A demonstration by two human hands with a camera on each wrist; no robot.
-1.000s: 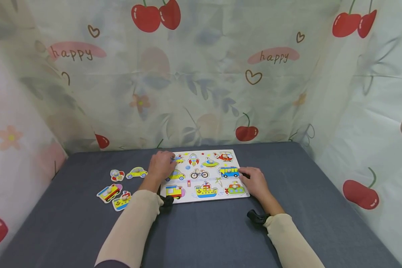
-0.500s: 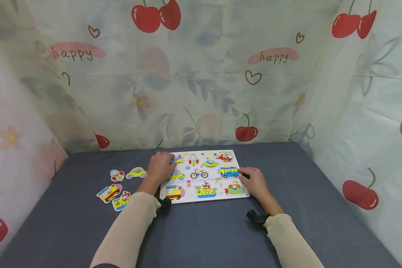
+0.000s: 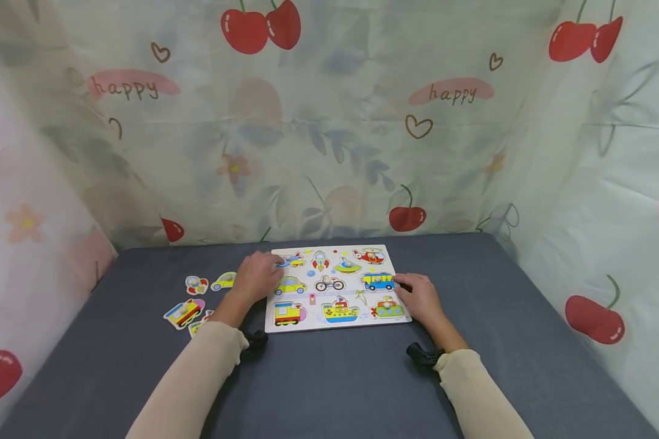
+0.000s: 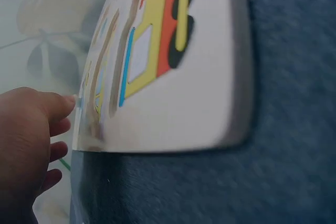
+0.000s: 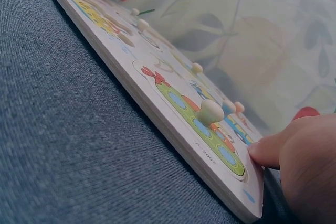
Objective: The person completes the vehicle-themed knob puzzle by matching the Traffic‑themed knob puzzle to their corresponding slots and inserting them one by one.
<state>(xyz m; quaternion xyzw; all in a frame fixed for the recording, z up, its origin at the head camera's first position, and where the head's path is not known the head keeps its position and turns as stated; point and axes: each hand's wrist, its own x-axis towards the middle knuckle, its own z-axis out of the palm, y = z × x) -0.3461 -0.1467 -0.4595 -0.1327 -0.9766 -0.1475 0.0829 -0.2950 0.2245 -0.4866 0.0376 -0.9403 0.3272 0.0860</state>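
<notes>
Sleeves: where the pale cuffs (image 3: 480, 390) end, a black device (image 3: 424, 355) shows at each wrist.
Table: dark blue-grey cloth (image 3: 329, 384), under everything.
Board: flat on the table between the hands, its white face (image 3: 312, 326) up, with pictures in three rows.
Submarine: knobbed piece (image 5: 202, 124) in its slot at the near right corner.
Loose pieces: left of the board, ship (image 3: 196, 328) partly behind the left arm, train (image 3: 185, 313), car (image 3: 223, 281), rocket (image 3: 196, 285).
Right hand (image 3: 420, 297): thumb on the board's right edge beside the bus (image 3: 378, 281); I cannot tell whether the other fingers curl.
Left hand (image 3: 256, 275): at the far left corner, by the plane (image 3: 293, 260); fingertips slightly apart, loosely bent.
Curtain: behind, printed with cherries (image 3: 407, 218) and "happy".
</notes>
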